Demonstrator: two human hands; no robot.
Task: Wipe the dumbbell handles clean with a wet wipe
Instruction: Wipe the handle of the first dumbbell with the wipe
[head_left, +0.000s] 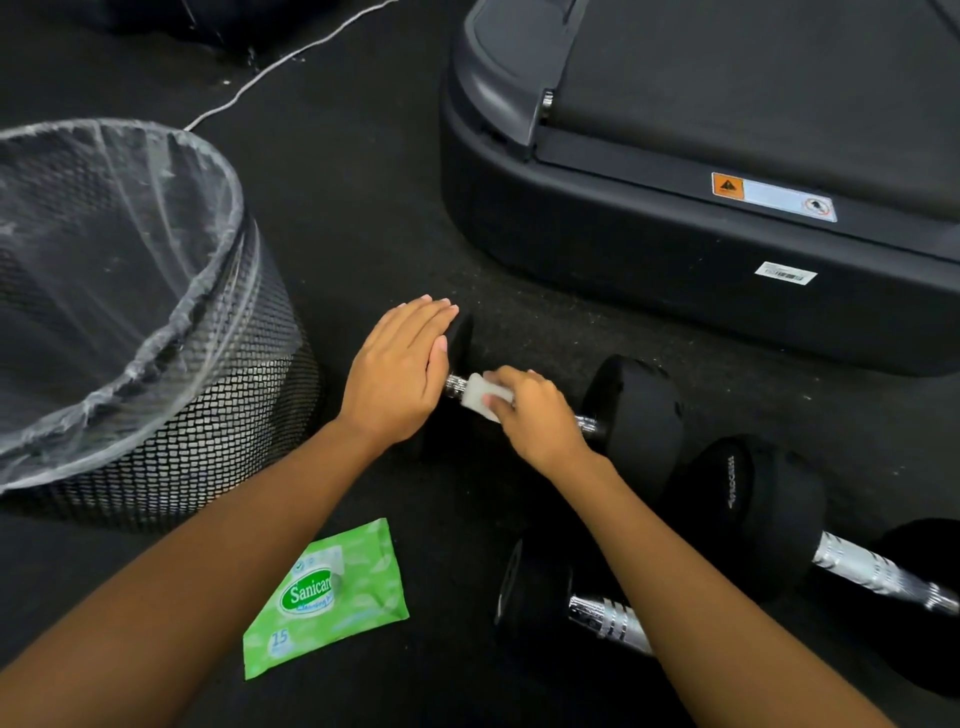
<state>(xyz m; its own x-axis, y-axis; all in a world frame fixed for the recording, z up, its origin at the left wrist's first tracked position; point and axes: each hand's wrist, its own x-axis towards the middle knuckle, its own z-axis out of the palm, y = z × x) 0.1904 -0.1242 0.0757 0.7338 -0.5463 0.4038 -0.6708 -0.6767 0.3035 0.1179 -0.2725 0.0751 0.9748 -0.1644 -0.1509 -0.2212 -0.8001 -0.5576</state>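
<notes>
A black dumbbell (636, 410) with a chrome handle lies on the dark floor in the middle of the view. My left hand (402, 371) rests flat, fingers together, on its left weight head. My right hand (535, 415) wraps around the handle and presses a folded white wet wipe (480, 397) against the chrome. Two more black dumbbells lie nearer me: one (608, 618) partly hidden under my right forearm, the other (872, 569) at the right edge.
A green wet-wipe pack (327, 597) lies on the floor under my left forearm. A black mesh bin (171, 415) with a clear liner stands at the left. A treadmill base (675, 218) fills the upper right. A white cable (270, 67) runs across the floor behind.
</notes>
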